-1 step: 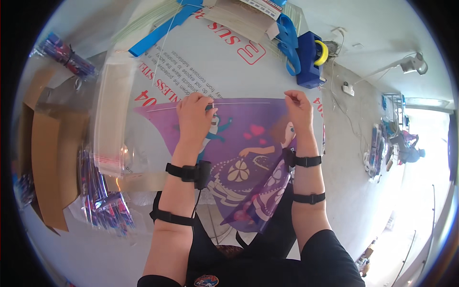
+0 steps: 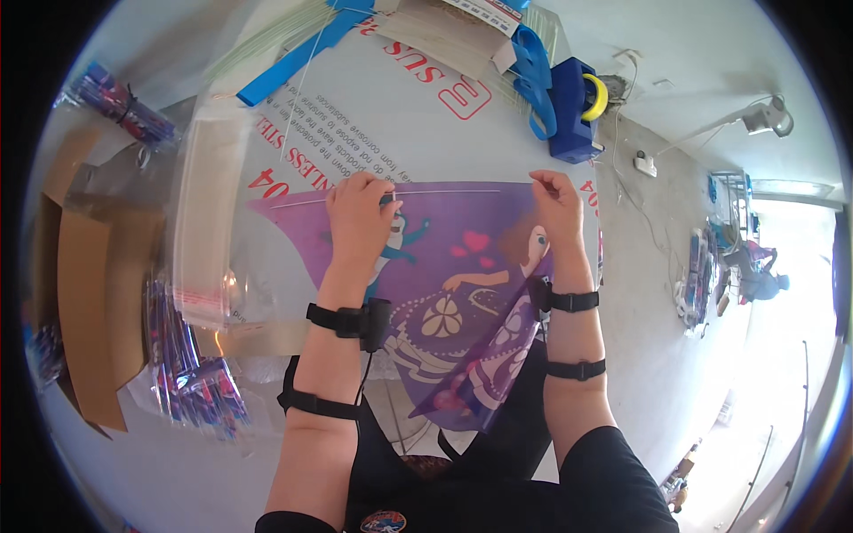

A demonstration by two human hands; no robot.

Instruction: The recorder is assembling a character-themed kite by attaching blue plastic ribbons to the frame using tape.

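Observation:
A purple kite sheet [image 2: 426, 266], printed with a cartoon figure and pink hearts, lies over the worktable's near part, and its lower end hangs down by my legs. Along its far edge runs a thin white rod [image 2: 453, 191]. My left hand [image 2: 360, 213] is closed on the rod and sheet edge, with a small dark piece showing at its fingertips. At the right end of that edge, my right hand [image 2: 557, 200] has its fingers curled in a pinch on the sheet; the exact grip is partly hidden. Black straps with small dark devices circle both forearms.
A dark blue tape dispenser [image 2: 573, 115] and blue-handled scissors [image 2: 531, 84] stand at the table's far right. Thin pale rods [image 2: 267, 44] and a blue strip [image 2: 293, 71] lie far left. A cardboard box [image 2: 89, 311] and several wrapped packs [image 2: 191, 373] are left.

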